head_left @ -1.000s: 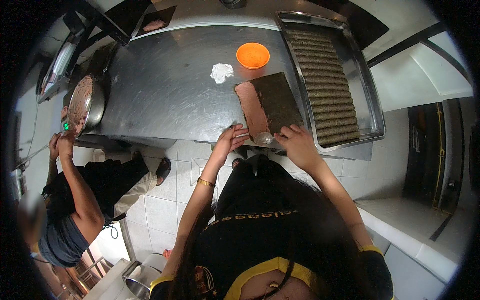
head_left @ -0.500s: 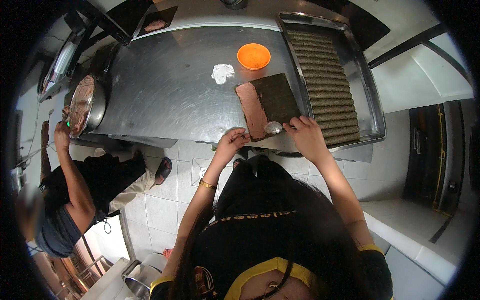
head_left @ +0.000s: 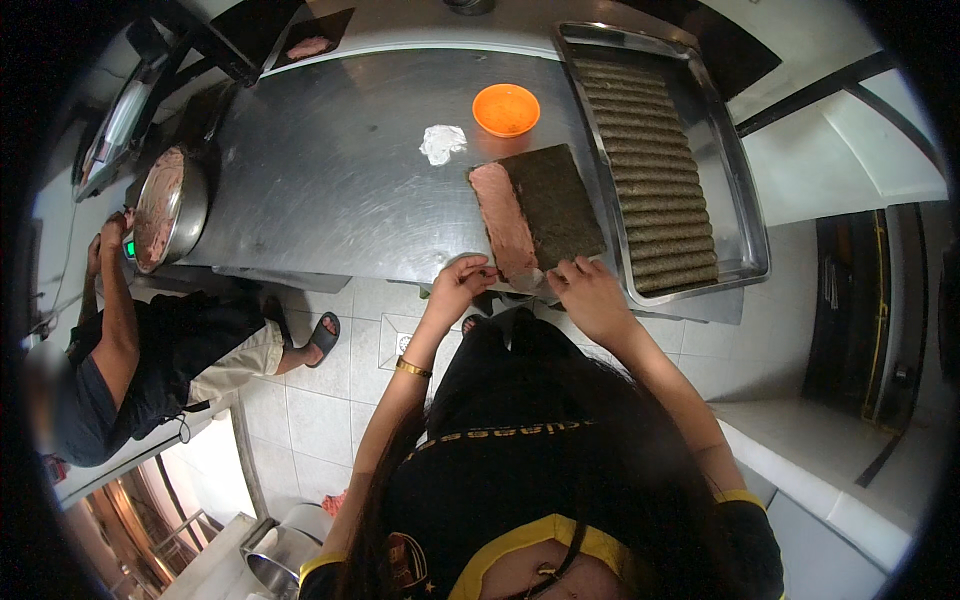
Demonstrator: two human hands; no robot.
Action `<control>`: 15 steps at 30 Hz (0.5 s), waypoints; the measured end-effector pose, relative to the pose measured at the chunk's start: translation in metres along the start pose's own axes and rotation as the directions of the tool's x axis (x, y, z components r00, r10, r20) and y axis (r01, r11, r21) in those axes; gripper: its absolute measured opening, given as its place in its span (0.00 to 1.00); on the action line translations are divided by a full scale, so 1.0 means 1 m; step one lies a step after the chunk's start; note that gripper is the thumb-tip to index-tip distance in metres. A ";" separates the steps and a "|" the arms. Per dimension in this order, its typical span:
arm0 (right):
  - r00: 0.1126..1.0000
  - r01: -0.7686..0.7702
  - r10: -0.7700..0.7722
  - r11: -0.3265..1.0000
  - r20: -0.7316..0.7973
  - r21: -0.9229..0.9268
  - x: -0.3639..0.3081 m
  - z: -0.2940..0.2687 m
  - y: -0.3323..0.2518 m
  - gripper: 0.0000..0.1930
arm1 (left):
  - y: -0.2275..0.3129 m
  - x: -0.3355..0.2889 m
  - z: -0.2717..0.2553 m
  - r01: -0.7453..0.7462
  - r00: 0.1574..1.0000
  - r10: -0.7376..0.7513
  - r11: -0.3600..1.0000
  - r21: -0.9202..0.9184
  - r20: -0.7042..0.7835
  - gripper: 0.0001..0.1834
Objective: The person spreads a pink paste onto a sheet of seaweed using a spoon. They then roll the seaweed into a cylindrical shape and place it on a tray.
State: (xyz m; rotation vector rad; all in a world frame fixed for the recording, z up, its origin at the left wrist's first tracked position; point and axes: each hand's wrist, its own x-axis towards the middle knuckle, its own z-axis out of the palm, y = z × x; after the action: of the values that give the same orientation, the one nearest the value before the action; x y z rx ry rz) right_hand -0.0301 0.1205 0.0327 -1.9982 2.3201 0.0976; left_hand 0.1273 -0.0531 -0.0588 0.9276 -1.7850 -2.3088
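Observation:
A dark green seaweed sheet (head_left: 560, 200) lies on the steel table at its near edge. Along its left side runs a strip of pink meat paste (head_left: 504, 218). My left hand (head_left: 463, 287) is closed, its fingertips pinching the sheet's near left corner beside the paste. In my right hand (head_left: 592, 300) is a metal spoon (head_left: 524, 281), its bowl on the near end of the strip. To the right stands a metal tray (head_left: 745, 225) with a long row of dark seaweed rolls (head_left: 655, 180).
An orange bowl (head_left: 506, 110) and a white crumpled lump (head_left: 442, 144) sit beyond the sheet on the steel table (head_left: 330, 160). At far left, a co-worker (head_left: 150, 350) stands by a steel bowl of pink paste (head_left: 190, 215). More paste lies on a dark sheet (head_left: 335, 27) at the back.
My right hand has moved left and nearer with the spoon, whose bowl has shifted onto the strip's near end. My left hand stays at the corner. The co-worker's hands have drawn together beside the bowl.

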 end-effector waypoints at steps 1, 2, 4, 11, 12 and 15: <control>0.999 0.007 -0.006 1.000 -0.052 0.005 -0.001 0.000 0.003 0.13 | 0.000 0.000 0.000 0.002 1.000 -0.002 1.000 -0.021 0.001 0.16; 0.994 0.014 -0.013 1.000 -0.104 0.009 -0.003 0.000 0.006 0.11 | 0.000 0.001 0.001 0.004 1.000 -0.004 0.999 -0.041 0.001 0.16; 0.991 0.013 -0.010 1.000 -0.135 0.023 -0.005 -0.002 0.012 0.10 | 0.001 0.001 0.001 0.011 1.000 -0.010 0.999 -0.045 0.005 0.16; 0.998 -0.029 0.032 0.998 -0.056 0.049 -0.004 -0.011 0.022 0.12 | 0.005 0.001 0.000 0.018 1.000 -0.018 1.000 0.008 0.006 0.16; 0.998 -0.031 0.034 0.998 -0.043 0.062 -0.004 -0.010 0.022 0.13 | 0.006 0.001 0.000 0.026 1.000 -0.026 1.000 0.000 0.004 0.16; 0.992 -0.044 0.046 0.999 -0.114 0.024 -0.010 -0.008 0.028 0.13 | 0.007 0.000 0.000 0.037 0.999 -0.037 0.999 -0.020 0.002 0.16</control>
State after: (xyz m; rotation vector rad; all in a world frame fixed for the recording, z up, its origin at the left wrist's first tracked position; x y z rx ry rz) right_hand -0.0567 0.1338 0.0411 -1.9915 2.4241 -0.0404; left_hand 0.1251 -0.0559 -0.0527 0.9646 -1.7569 -2.3451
